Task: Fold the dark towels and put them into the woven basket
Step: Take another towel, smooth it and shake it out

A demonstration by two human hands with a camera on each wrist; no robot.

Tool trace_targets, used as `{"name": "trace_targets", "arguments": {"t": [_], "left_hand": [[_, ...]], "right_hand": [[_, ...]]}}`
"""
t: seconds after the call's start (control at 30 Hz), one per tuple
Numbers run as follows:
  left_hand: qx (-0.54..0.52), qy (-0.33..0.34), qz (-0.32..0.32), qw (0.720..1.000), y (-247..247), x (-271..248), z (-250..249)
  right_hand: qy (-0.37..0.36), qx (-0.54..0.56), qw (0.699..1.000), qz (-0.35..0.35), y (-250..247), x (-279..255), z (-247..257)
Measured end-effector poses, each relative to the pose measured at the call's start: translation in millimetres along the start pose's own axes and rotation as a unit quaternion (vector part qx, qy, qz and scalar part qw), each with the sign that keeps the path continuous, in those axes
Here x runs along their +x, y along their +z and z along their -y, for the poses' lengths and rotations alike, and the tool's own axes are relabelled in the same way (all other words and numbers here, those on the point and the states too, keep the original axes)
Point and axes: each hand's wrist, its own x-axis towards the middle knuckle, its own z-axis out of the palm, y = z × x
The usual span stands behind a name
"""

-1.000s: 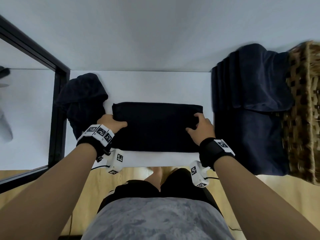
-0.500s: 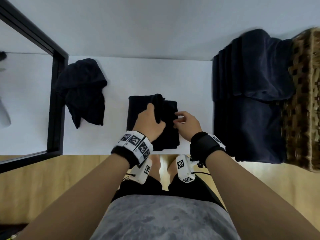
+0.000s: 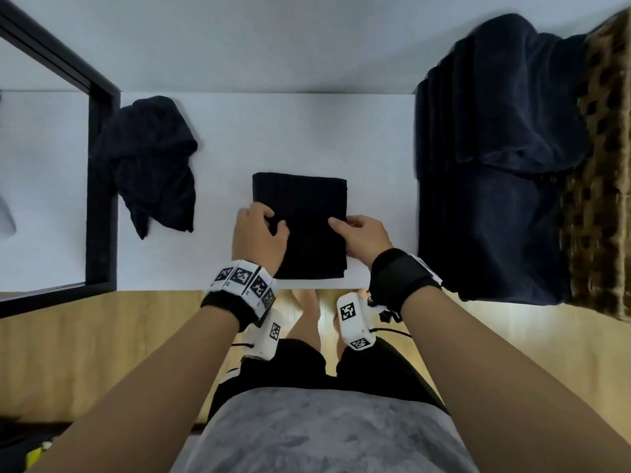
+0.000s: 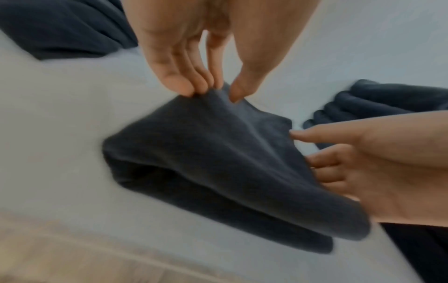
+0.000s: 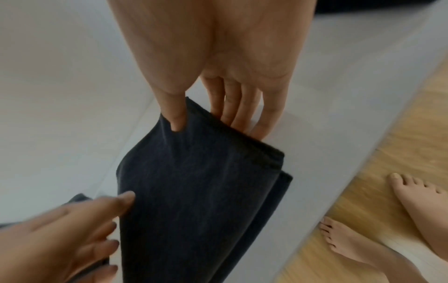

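Observation:
A folded dark towel (image 3: pixel 300 223) lies as a compact rectangle on the white table (image 3: pixel 307 131), near its front edge. My left hand (image 3: pixel 273 227) pinches the towel's left edge between thumb and fingertips (image 4: pixel 186 90), lifting it a little. My right hand (image 3: pixel 341 227) grips the right edge, thumb (image 5: pixel 177 122) on top and fingers underneath. The towel (image 5: pixel 194 201) shows its stacked layers in the right wrist view. The woven basket (image 3: pixel 607 165) stands at the far right, partly out of frame.
A crumpled dark towel (image 3: pixel 150 165) lies at the table's left, beside a black frame (image 3: pixel 99 186). A large heap of navy towels (image 3: pixel 495 199) sits between the folded towel and the basket, overhanging the front edge. Bare feet (image 5: pixel 412 210) stand on the wooden floor below.
The towel was a long strip held at both ends. My left hand folded it over to the right; it is now a compact rectangle, with a hand on each side edge.

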Motion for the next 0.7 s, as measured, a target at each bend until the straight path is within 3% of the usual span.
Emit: {"name": "trace_targets", "arguments": {"t": [0.07, 0.17, 0.3, 0.43, 0.7], "left_hand": [[-0.006, -0.065, -0.016, 0.998, -7, 5, 18], [-0.112, -0.164, 0.057, 0.978, -6, 9, 29], [-0.222, -0.199, 0.126, 0.946, -2, 9, 25], [-0.269, -0.158, 0.153, 0.938, -10, -3, -5], [-0.318, 0.016, 0.234, 0.918, 11, -54, -140]], "right_hand": [[-0.014, -0.024, 1.000, 0.014, 8, 0, 3], [-0.013, -0.054, 0.998, 0.026, 17, 1, 6], [-0.022, -0.074, 0.996, 0.036, 16, -10, 12], [-0.083, -0.093, 0.992, 0.012, -12, -42, 32], [-0.171, -0.086, 0.963, -0.188, -166, -136, 46]]}}
